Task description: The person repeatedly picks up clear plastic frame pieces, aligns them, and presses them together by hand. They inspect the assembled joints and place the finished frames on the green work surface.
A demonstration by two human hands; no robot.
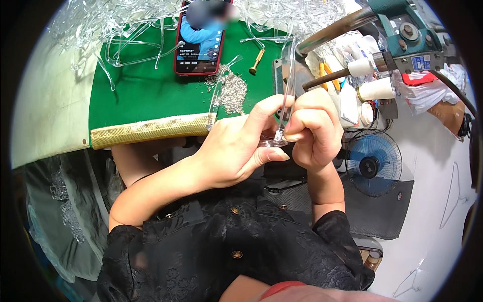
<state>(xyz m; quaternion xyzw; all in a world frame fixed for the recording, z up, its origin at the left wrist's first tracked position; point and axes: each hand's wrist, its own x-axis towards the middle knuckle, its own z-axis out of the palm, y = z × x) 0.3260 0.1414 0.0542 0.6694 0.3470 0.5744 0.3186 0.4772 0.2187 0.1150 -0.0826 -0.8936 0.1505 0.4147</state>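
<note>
Both my hands hold a clear plastic eyeglass frame [288,75] above the near edge of the green work mat. My left hand [226,146] grips its front between thumb and fingers. My right hand [316,131] is closed beside it, thumb and forefinger pinching at the corner where one temple arm joins and rises upward. The other temple arm [216,98] stands up left of my left hand. Fingers hide much of the frame's front. Just beyond my left hand lies a pile of tiny silvery metal parts [234,93]. A small brass-coloured screwdriver [257,61] rests behind the pile.
A red-cased phone [199,43] lies on the green mat [131,100]. Heaps of clear frames [95,25] cover the far side. A green metal machine with rods [402,32] juts in at right. A blue fan [372,163] stands below right; bagged parts [70,216] are at left.
</note>
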